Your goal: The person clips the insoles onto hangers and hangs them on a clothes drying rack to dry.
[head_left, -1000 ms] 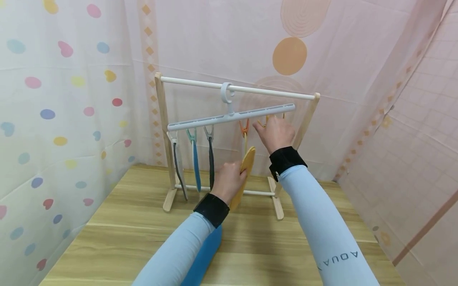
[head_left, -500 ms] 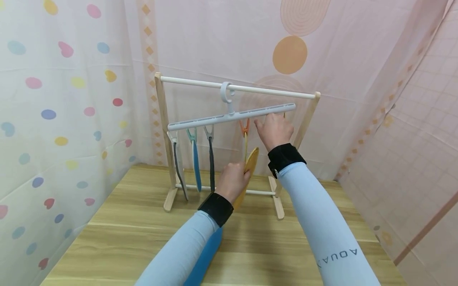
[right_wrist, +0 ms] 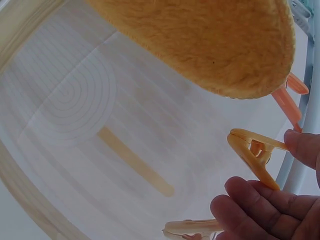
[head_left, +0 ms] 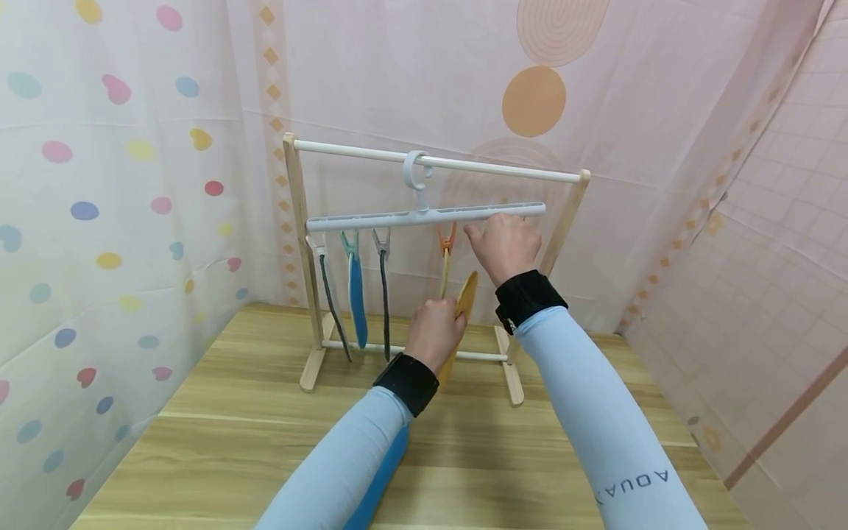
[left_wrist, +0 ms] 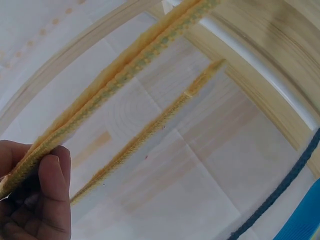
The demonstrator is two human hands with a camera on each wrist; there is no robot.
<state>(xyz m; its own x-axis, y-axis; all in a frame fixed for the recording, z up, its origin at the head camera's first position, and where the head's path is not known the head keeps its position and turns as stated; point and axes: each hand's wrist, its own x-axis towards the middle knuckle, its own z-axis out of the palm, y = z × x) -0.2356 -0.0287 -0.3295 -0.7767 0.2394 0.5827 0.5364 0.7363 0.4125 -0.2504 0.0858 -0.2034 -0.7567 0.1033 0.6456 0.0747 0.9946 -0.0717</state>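
My left hand grips a fuzzy yellow insole, held on edge below the hanger's right half. In the left wrist view, thumb and fingers pinch this insole near one end. My right hand is up at the grey hanger. In the right wrist view it pinches a yellow clothespin on the hanger, thumb on one handle and fingers against the other. The insole's rounded end is close to the clothespin, apart from it. A second yellow insole hangs from an orange clothespin.
The hanger hooks over the white rod of a wooden rack. Grey and blue insoles, one of them blue, hang on its left half. A pale clothespin sits beside my right fingers. A blue insole lies on the table under my left forearm.
The hanger's right end has come down and its left end has risen, so it is nearly level. My left hand has shifted slightly right with the yellow insole. The right hand stays at the hanger.
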